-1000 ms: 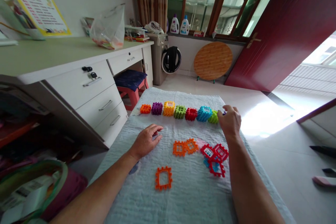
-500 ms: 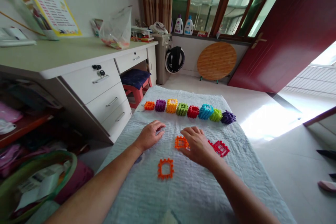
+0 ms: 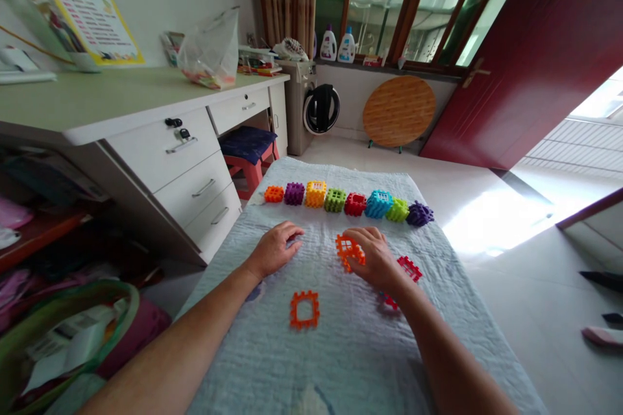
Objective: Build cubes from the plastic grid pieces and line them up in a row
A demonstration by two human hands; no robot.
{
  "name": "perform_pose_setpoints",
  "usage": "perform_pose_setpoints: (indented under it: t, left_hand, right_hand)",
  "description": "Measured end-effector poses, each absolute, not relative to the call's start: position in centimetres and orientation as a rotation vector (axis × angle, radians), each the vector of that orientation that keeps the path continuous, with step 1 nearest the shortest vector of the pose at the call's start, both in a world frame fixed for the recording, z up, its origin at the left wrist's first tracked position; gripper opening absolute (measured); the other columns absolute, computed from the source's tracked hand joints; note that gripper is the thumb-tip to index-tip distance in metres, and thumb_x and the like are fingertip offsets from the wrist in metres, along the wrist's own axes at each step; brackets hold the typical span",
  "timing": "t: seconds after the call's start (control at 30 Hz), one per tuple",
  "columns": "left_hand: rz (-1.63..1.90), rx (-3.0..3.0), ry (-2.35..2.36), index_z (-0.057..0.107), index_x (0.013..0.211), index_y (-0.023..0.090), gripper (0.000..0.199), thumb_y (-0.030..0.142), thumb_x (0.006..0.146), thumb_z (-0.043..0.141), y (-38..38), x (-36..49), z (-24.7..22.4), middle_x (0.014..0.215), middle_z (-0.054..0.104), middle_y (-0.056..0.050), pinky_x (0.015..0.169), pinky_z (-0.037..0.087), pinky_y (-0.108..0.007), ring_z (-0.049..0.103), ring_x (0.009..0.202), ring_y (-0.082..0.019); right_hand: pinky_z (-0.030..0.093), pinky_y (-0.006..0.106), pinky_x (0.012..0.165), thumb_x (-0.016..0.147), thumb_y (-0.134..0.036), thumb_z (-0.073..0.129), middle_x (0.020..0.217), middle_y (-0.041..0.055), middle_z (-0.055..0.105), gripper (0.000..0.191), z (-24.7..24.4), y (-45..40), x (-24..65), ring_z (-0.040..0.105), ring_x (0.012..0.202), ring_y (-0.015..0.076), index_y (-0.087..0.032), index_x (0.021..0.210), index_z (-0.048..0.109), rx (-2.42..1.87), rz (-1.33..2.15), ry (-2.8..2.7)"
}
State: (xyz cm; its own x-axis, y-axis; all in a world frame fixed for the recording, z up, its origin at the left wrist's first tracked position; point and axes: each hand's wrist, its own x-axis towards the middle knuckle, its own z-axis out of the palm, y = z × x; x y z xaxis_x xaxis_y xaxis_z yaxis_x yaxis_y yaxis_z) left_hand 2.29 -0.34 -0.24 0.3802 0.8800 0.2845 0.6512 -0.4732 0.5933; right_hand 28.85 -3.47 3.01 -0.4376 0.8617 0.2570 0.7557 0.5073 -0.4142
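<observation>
Right hand [image 3: 374, 256]: fingers bent over the right side of the overlapping orange pieces [image 3: 348, 255], thumb on the near side; grip taken as thumb against fingers, contact points partly hidden under the palm. Left hand [image 3: 276, 248]: fingers loosely curled, thumb parted from the forefinger, nothing held; it lies over the cloth toward the table's left edge.

Orange pieces: located at mid-table, a little right of centre, toward the far half. Their latticed face slants toward the viewer, one corner pointing to the far left. Long axis: cannot tell, right side covered by the hand.

Orange frame [image 3: 294, 310]: flat, alone, nearer the near edge than both hands. Outline roughly square, no clear long axis; two sides run about parallel to the far edge.

Red pieces [image 3: 409, 269]: toward the table's right edge, partly hidden by the right forearm.

Row of blocks: along the far edge of the cloth-covered table [image 3: 272, 363], from orange block [image 3: 273, 194] near the far left corner to dark purple block [image 3: 420, 213] by the right edge.
</observation>
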Motion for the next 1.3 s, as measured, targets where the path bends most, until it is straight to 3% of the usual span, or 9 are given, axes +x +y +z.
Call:
perform_pose_setpoints:
  t: [0.3, 0.6, 0.73, 0.87, 0.93, 1.0, 1.07, 1.13, 1.3]
  left_hand:
    - [0.847, 2.243, 1.317, 0.066, 0.097, 0.017, 0.021, 0.016, 0.078, 0.056, -0.4, 2.4, -0.1, 0.093, 0.063, -0.005, 0.075, 0.049, -0.028, 0.057, 0.077, -0.015]
    - [0.905, 2.209, 1.308, 0.065, 0.099, 0.018, 0.021, 0.015, 0.08, 0.055, -0.6, 2.5, -0.1, 0.095, 0.061, -0.005, 0.079, 0.05, -0.029, 0.058, 0.08, -0.015]
    - [0.952, 2.206, 1.275, 0.065, 0.099, 0.018, 0.021, 0.015, 0.083, 0.052, -0.8, 2.6, 0.3, 0.096, 0.061, -0.005, 0.082, 0.049, -0.029, 0.058, 0.087, -0.016]
    - [0.971, 2.2, 1.246, 0.065, 0.101, 0.018, 0.023, 0.016, 0.086, 0.048, -0.8, 2.7, 0.3, 0.097, 0.061, -0.006, 0.086, 0.048, -0.031, 0.058, 0.091, -0.017]
    - [0.979, 2.188, 1.239, 0.065, 0.101, 0.018, 0.023, 0.016, 0.087, 0.046, -0.9, 2.9, 0.3, 0.098, 0.061, -0.006, 0.087, 0.048, -0.032, 0.058, 0.093, -0.017]
    - [0.989, 2.182, 1.237, 0.065, 0.1, 0.019, 0.022, 0.018, 0.088, 0.047, -1.1, 3.1, 0.5, 0.1, 0.061, -0.006, 0.088, 0.047, -0.032, 0.058, 0.093, -0.018]
    - [0.991, 2.185, 1.242, 0.065, 0.099, 0.019, 0.019, 0.022, 0.087, 0.051, -1.4, 3.2, 1.2, 0.1, 0.061, -0.006, 0.086, 0.047, -0.031, 0.058, 0.093, -0.018]
    - [0.909, 2.216, 1.222, 0.065, 0.095, 0.02, 0.015, 0.027, 0.084, 0.057, -2.0, 3.2, 2.4, 0.095, 0.061, -0.004, 0.082, 0.047, -0.03, 0.058, 0.089, -0.018]
    - [0.367, 2.395, 0.967, 0.064, 0.08, 0.021, 0.026, 0.04, 0.066, 0.076, -4.6, 3.4, 5.4, 0.085, 0.061, 0.0, 0.069, 0.044, -0.026, 0.057, 0.079, -0.018]
  right_hand:
    - [0.039, 0.041, 0.094, 0.072, -0.011, 0.056, 0.119, 0.0062, 0.063, 0.05, 3.1, -3.2, 30.4, 0.05, 0.109, 0.0243, -0.023, 0.121, 0.056, -1.279, 0.361, -2.344]
    - [0.038, 0.038, 0.091, 0.086, -0.026, 0.058, 0.116, 0.006, 0.064, 0.028, 3.2, -5.1, 25.3, 0.052, 0.103, 0.0229, -0.023, 0.113, 0.06, -1.085, 0.465, -2.484]
    - [0.037, 0.035, 0.085, 0.092, -0.026, 0.049, 0.1, 0.0047, 0.067, 0.018, 3.2, -5.4, 24.3, 0.052, 0.094, 0.0196, -0.022, 0.103, 0.062, -1.122, 0.476, -2.486]
    - [0.036, 0.033, 0.081, 0.098, -0.029, 0.038, 0.083, 0.003, 0.063, 0.028, 2.8, -5.2, 23.6, 0.05, 0.087, 0.0182, -0.021, 0.083, 0.061, -1.226, 0.414, -2.444]
    - [0.036, 0.035, 0.082, 0.096, -0.031, 0.042, 0.089, 0.0043, 0.062, 0.025, 2.4, -5.0, 23.4, 0.048, 0.091, 0.0203, -0.022, 0.084, 0.062, -1.305, 0.312, -2.402]
    - [0.036, 0.038, 0.085, 0.092, -0.031, 0.049, 0.103, 0.0071, 0.059, 0.016, 2.0, -4.7, 23.4, 0.046, 0.098, 0.0239, -0.024, 0.095, 0.063, -1.39, 0.167, -2.319]
    - [0.035, 0.041, 0.089, 0.088, -0.028, 0.054, 0.117, 0.0097, 0.055, 0.024, 1.9, -4.4, 24.0, 0.043, 0.107, 0.0272, -0.025, 0.111, 0.059, -1.458, 0.051, -2.217]
    - [0.034, 0.043, 0.091, 0.085, -0.024, 0.056, 0.121, 0.0108, 0.053, 0.033, 2.2, -4.1, 25.2, 0.041, 0.11, 0.0285, -0.024, 0.119, 0.056, -1.496, 0.026, -2.166]
    - [0.034, 0.04, 0.085, 0.076, -0.03, 0.065, 0.106, 0.0063, 0.059, 0.029, 3.3, -4.2, 28.6, 0.045, 0.099, 0.0262, -0.025, 0.105, 0.064, -1.45, 0.254, -2.423]
